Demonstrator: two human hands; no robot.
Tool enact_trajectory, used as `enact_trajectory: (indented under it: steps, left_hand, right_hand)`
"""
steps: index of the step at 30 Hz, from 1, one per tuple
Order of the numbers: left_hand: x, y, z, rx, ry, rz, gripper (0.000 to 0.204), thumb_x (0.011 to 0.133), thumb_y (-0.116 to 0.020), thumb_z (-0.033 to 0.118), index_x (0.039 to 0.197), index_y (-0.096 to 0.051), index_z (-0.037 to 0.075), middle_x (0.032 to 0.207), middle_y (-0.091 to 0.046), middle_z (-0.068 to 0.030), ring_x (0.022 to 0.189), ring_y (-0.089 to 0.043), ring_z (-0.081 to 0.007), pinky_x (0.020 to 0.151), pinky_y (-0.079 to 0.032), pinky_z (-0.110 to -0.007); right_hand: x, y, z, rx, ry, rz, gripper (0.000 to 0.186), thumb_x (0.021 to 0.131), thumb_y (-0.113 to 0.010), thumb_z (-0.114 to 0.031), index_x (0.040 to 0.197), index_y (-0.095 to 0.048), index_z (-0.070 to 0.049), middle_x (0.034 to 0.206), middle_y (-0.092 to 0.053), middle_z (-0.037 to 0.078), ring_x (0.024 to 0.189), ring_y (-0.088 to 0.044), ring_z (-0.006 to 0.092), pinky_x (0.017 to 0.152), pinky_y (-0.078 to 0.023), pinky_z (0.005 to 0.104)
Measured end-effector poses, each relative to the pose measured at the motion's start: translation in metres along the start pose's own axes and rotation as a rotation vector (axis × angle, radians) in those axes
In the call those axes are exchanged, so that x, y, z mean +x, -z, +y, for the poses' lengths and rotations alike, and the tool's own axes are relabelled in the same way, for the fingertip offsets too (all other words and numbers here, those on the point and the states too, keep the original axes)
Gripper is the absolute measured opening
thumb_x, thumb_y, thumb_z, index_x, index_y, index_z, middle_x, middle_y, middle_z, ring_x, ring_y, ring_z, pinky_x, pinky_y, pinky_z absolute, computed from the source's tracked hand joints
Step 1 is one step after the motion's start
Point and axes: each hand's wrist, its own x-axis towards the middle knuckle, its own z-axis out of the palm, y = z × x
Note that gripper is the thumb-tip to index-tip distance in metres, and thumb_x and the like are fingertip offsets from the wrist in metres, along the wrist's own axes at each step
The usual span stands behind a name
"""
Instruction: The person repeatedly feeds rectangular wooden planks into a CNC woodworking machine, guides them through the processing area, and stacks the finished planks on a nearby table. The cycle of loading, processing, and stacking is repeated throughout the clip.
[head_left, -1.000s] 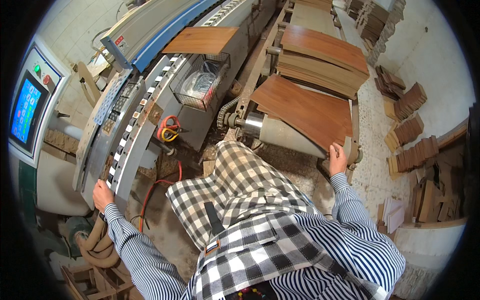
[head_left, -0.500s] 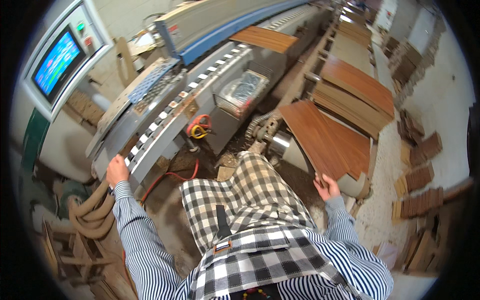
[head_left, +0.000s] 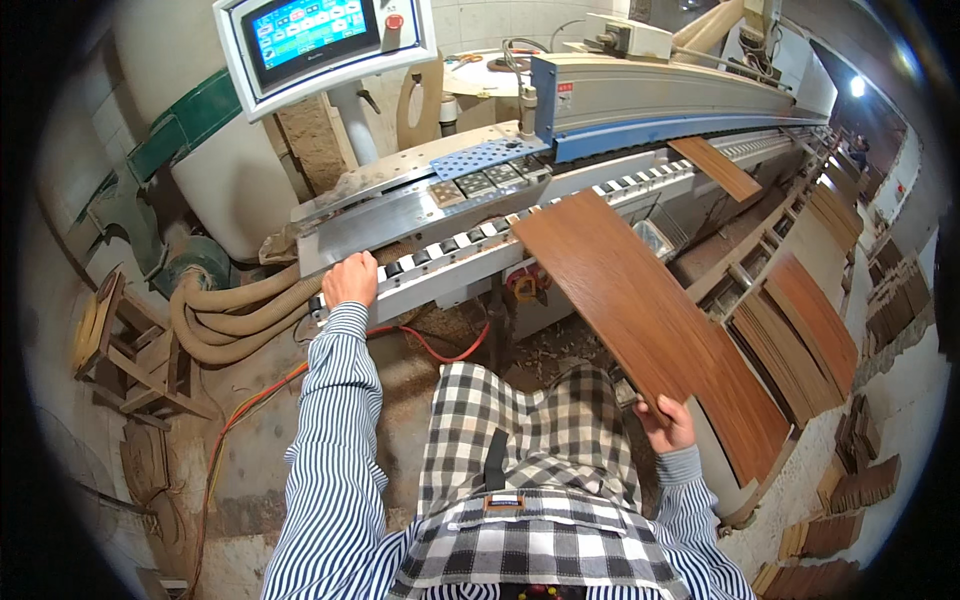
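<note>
My right hand [head_left: 668, 425] grips the near corner of a reddish-brown wood-grain panel [head_left: 605, 270], thumb on top. The panel slants up and away to the left; its far end overlaps the roller rail [head_left: 425, 285] of a long machine. Another brown panel [head_left: 745, 415] lies just beyond my right hand, partly covered by the held one. At the near end of the rail, my left hand [head_left: 352, 280] is closed over the edge, its fingertips hidden.
A control screen [head_left: 315, 35] stands at upper left, near a blue perforated plate [head_left: 485, 158]. Another panel [head_left: 715, 168] juts from the machine farther along. Stacked boards [head_left: 785, 350] lie right. Thick hoses [head_left: 225, 325] and a wooden stool [head_left: 140, 355] are left; a red hose [head_left: 450, 355] crosses below the rail.
My right hand has lifted the panel off the stack and swung its far end left to the roller rail. My left hand stays at the rail's end. The view has turned left.
</note>
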Motion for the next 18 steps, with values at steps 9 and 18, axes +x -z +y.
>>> enact_trajectory:
  steps: [9, 18]
  left_hand:
    - [-0.003, 0.005, 0.001, 0.01, 0.019, 0.0, 0.042, 0.087, -0.04, 0.034, 0.077, -0.067, 0.005, 0.076, -0.064, -0.0198, 0.074, -0.062, -0.0363, 0.075, -0.046, -0.045]
    - [-0.004, 0.006, 0.002, 0.015, 0.013, 0.005, 0.04, 0.087, -0.042, 0.034, 0.076, -0.067, 0.005, 0.075, -0.064, -0.0202, 0.073, -0.062, -0.0353, 0.075, -0.046, -0.044]
  right_hand:
    - [0.069, -0.144, 0.071, -0.186, -0.297, -0.365, 0.043, 0.087, -0.058, -0.024, 0.119, -0.047, 0.002, 0.111, -0.058, 0.014, 0.089, -0.061, 0.0183, 0.078, -0.051, 0.0313]
    - [0.106, -0.19, 0.114, -0.431, -0.538, -0.826, 0.045, 0.086, -0.06, -0.019, 0.123, -0.045, 0.001, 0.106, -0.061, 0.011, 0.094, -0.058, 0.0172, 0.084, -0.047, 0.0298]
